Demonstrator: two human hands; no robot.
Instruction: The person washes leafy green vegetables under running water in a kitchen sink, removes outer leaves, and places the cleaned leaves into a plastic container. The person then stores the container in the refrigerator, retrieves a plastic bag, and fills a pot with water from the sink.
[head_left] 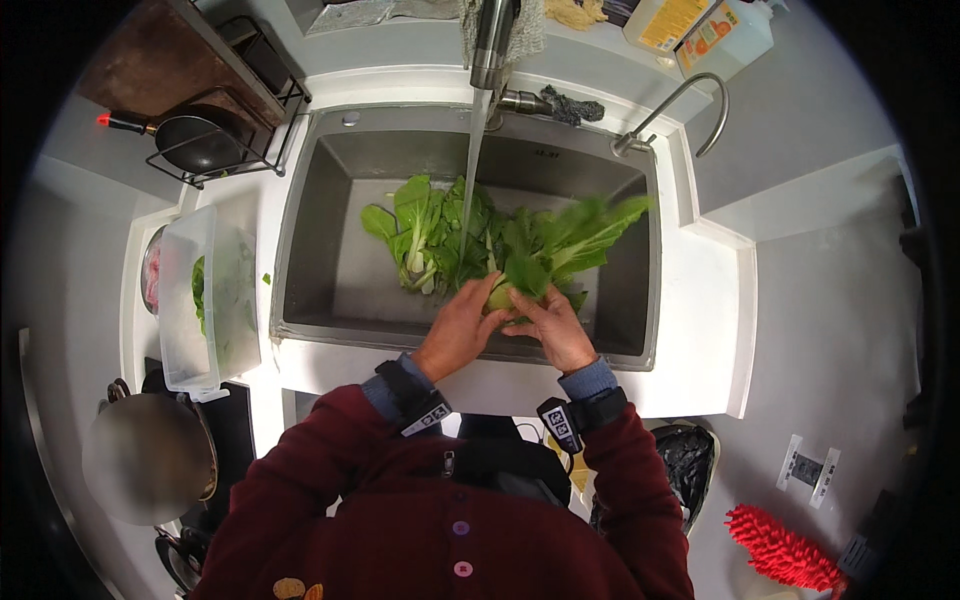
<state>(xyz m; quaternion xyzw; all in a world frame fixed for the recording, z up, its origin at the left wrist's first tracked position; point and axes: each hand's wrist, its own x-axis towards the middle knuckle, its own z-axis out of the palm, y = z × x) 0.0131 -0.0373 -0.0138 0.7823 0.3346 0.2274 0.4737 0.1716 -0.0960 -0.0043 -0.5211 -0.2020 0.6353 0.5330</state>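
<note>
Over the near side of the grey sink, my two hands meet around one leafy green that looks like bok choy. My left hand pinches its pale base from the left, fingers closed. From the right, the fingers and thumb of my right hand close on the same base. Some leaves above my right hand are smeared by motion. More bok choy lies on the sink floor, left of and behind my hands. A stream of water falls from the faucet onto the greens.
A clear plastic bin with some green leaf inside stands on the left counter. Behind it, a rack holds a small black pan. A thin curved tap rises at the back right. Bottles stand on the ledge.
</note>
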